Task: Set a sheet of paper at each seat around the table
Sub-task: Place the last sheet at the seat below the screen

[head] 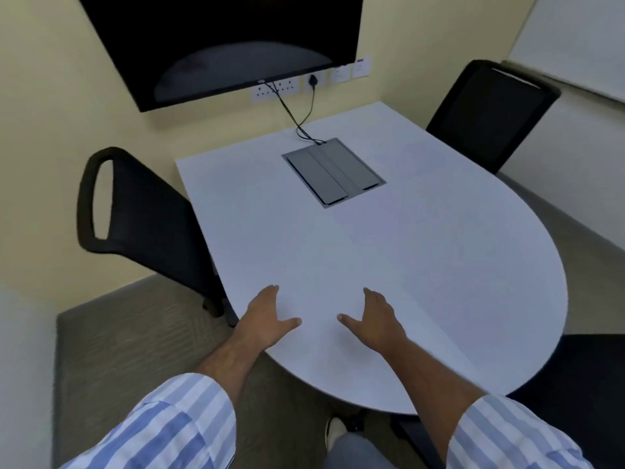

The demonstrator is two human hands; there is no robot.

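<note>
At the near, rounded end of the white table (pixel 473 265), the left hand (pixel 265 318) and right hand (pixel 377 321) lie flat, fingers spread, gripping nothing. Under them sits a white sheet of paper (pixel 338 275), its edges barely showing against the tabletop; how far it reaches is hard to tell. Past it a grey cable hatch (pixel 333 170) is set into the table, black chairs (pixel 145 211) on either side, a dark screen (pixel 220 38) on the wall.

Cream walls (pixel 50 96), wall screen (pixel 220 38), grey carpet (pixel 135 333)
</note>
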